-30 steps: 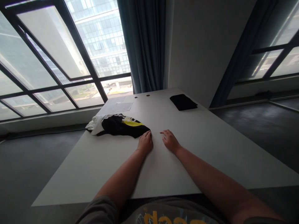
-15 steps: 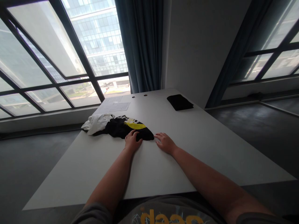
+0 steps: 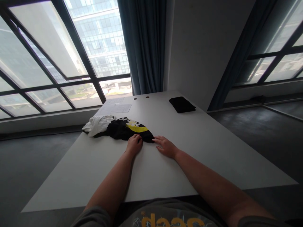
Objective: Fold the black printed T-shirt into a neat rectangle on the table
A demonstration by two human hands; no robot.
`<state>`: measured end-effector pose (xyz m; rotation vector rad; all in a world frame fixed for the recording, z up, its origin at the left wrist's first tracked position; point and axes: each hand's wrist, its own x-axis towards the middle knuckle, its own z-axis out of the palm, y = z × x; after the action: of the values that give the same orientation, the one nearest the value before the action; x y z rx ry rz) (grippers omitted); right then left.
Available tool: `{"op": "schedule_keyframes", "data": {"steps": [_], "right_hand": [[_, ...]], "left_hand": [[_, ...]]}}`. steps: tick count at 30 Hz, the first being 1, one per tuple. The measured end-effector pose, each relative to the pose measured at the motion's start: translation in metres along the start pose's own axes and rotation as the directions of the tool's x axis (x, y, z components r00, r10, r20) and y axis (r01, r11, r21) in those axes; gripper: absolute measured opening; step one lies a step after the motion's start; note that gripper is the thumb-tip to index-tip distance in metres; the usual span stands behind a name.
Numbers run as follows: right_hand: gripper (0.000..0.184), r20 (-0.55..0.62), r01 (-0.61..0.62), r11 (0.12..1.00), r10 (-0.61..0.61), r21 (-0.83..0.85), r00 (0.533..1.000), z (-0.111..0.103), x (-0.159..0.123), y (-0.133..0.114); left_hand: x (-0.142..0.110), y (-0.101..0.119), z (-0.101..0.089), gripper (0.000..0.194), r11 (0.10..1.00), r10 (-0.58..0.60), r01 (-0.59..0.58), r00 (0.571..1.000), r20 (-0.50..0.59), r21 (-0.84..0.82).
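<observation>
Through the head camera, I had the soft black cloth with a yellow and white print (image 3: pixel 118 130) lying toward the left side of the broad white table (image 3: pixel 213 164), bunched up with a crumpled white fabric (image 3: pixel 100 124) at its left end; I couldn't tell whether the two were one piece. The left hand (image 3: pixel 134 145) had its fingers curled over the near edge, though I couldn't tell whether they pinched it. The right hand (image 3: pixel 167 148) was open and palm down, fingers loosely stretched, its fingertips at the cloth's pointed right end with no grip that I could see.

I judged the cloth light and limp, neither fragile nor very slippery, likely to crease or drag if pushed from one spot. The near edge and the right-hand corner looked the best places to take hold, one hand to each.

The white marks above the yellow patch looked like print, too small and folded to read. Past it lay paper sheets (image 3: pixel 121 108) with faint, illegible lines, and a folded black cloth (image 3: pixel 182 105) showed no label. The wearer's dark grey shirt (image 3: pixel 127 217) bore inverted orange lettering, cut off and not surely readable, beside a small circled R.
</observation>
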<state>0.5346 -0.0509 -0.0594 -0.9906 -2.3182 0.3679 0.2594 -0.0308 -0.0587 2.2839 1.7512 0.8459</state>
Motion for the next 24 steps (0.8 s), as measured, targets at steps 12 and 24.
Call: {"op": "schedule_keyframes", "data": {"steps": [12,24], "right_hand": [[0.044,0.077,-0.031,0.995,0.039,-0.097,0.996,0.003,0.001,0.001],[0.055,0.036,-0.06,0.992,0.065,-0.114,0.997,0.007,0.007,0.021]], "left_hand": [[-0.001,-0.001,0.0,0.013,0.996,0.091,-0.091,0.995,0.029,-0.008],[-0.002,0.002,-0.002,0.011,0.995,0.086,-0.089,0.995,0.057,0.042]]}}
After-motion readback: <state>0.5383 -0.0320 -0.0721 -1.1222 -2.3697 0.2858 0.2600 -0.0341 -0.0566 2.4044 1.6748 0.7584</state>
